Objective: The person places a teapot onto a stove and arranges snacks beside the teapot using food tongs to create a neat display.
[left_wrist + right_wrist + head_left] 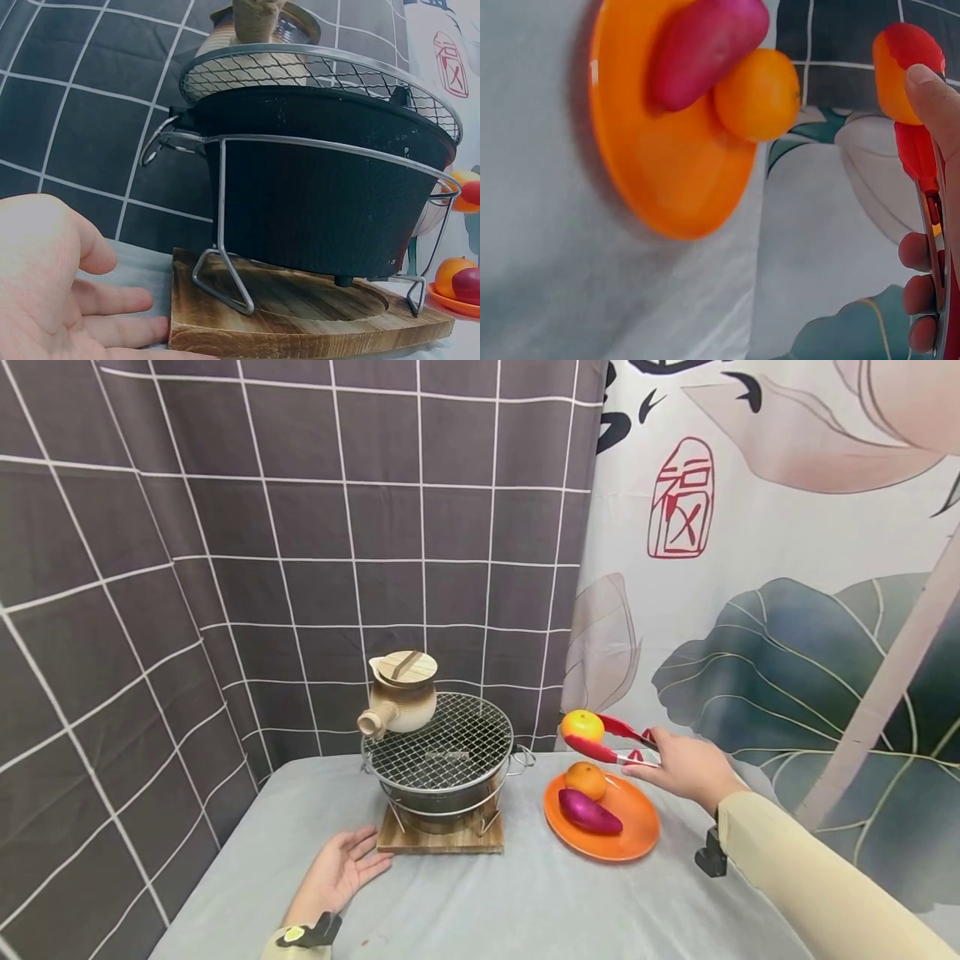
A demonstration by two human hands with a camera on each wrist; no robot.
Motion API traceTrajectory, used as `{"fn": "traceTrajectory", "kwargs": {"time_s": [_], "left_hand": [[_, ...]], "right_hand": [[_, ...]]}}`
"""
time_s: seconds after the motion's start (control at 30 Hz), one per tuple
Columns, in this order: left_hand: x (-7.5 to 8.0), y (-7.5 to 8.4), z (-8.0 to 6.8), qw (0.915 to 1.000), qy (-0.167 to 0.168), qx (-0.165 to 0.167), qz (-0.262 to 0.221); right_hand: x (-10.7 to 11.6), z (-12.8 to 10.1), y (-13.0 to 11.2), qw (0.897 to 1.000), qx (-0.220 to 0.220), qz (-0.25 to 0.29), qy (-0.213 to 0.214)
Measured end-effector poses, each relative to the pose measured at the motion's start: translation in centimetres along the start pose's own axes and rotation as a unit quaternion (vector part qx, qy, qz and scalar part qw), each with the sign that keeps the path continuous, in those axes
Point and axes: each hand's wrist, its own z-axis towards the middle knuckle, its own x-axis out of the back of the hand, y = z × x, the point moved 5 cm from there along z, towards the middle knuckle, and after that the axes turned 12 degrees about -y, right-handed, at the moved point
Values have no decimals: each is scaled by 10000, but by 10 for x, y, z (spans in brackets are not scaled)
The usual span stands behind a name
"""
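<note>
Tongs (pixel 592 750) are gripped in the right hand (pixel 686 768), fingers curled; an orange (pixel 582 725) is pinched in them, held aloft near the plate (pixel 637 818). Left hand (pixel 341 868) is held palm up, empty, fingers loosely extended, beside the board's near left corner (pixel 386 845). Red seal (pixel 681 497) is printed on right curtain (pixel 750 535): 福 legible, lower mark unclear.

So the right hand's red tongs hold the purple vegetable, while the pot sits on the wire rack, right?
Not quite: the head view shows the red tongs in the right hand holding an orange fruit, not the purple vegetable. The pot does sit on the wire rack.
</note>
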Motion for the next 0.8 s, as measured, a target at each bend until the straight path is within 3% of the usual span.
{"fn": "traceTrajectory", "kwargs": {"time_s": [0.8], "left_hand": [[3, -1, 1, 10000, 17, -25, -90]], "right_hand": [[22, 32, -36, 9998, -9, 184, 77]]}}
